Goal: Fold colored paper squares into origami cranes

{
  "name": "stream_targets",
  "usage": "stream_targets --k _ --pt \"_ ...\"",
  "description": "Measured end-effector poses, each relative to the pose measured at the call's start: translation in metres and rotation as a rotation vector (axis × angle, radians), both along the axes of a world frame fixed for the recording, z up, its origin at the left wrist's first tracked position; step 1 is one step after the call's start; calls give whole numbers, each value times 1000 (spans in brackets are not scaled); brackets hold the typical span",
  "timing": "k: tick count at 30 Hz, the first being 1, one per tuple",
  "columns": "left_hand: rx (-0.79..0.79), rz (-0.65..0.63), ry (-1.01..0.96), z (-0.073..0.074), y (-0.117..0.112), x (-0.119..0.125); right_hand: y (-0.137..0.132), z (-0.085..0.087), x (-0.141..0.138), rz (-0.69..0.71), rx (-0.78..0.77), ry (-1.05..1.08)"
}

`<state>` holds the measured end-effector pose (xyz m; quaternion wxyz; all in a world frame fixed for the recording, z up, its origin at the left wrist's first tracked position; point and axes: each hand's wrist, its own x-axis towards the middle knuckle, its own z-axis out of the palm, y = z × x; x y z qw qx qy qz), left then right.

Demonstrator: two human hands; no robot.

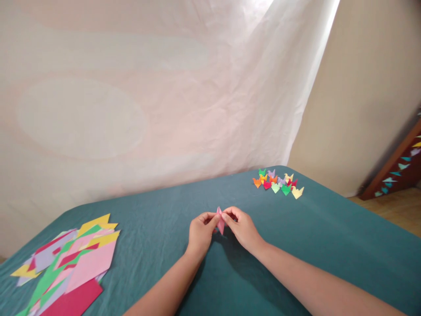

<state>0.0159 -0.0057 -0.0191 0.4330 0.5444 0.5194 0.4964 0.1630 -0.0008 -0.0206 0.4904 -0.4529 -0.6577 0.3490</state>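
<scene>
My left hand [200,232] and my right hand [242,227] meet over the middle of a teal cloth-covered table [315,237]. Both pinch a small folded pink paper piece [220,221] between thumb and fingers, one hand on each side. The paper stands upright with a pointed tip on top, just above the cloth. My fingers hide part of its folds.
A cluster of several small folded paper figures [279,183] in mixed colours lies at the far right of the table. A loose pile of coloured paper sheets [69,263] covers the near left corner. A pale sheet [131,96] hangs behind. A wooden rail [394,169] with paper shapes stands at far right.
</scene>
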Motion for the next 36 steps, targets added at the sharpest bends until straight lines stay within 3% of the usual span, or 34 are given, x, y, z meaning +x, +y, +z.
stream_targets --k 11,22,36 --pt "210 102 272 13 -13 10 -11 8 -4 -91 44 -2" --pt "191 51 307 6 -11 8 -9 8 -4 -106 153 -79" --pt "249 103 380 10 -15 14 -12 13 -5 -191 211 -201"
